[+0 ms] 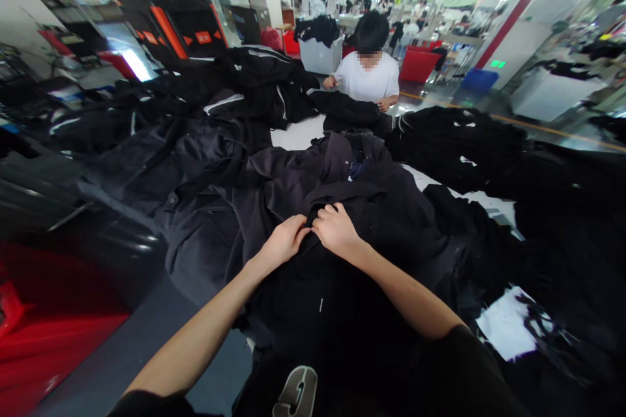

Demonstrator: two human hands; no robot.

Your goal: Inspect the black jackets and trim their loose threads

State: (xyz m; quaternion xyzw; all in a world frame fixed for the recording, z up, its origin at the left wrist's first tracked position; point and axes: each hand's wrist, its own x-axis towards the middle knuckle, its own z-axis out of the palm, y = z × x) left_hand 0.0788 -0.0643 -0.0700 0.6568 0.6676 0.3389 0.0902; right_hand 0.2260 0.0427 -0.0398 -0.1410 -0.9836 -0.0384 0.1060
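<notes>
A dark garment (pixel 278 186) lies spread over the table in front of me, its folds bunched around a collar with small snaps. My left hand (pixel 286 239) pinches a dark fold of this cloth between thumb and fingers. Close beside it, almost touching, my right hand (pixel 335 229) grips the same fold with its fingers curled. The fingertips of both hands meet at the cloth's edge, and what lies under them is hidden.
Piles of black clothes (pixel 454 143) cover the table left and right. Across it stands a person in a white shirt (pixel 369 75). A red container (pixel 53 319) is at the lower left, a white cloth piece (pixel 506 326) at the lower right.
</notes>
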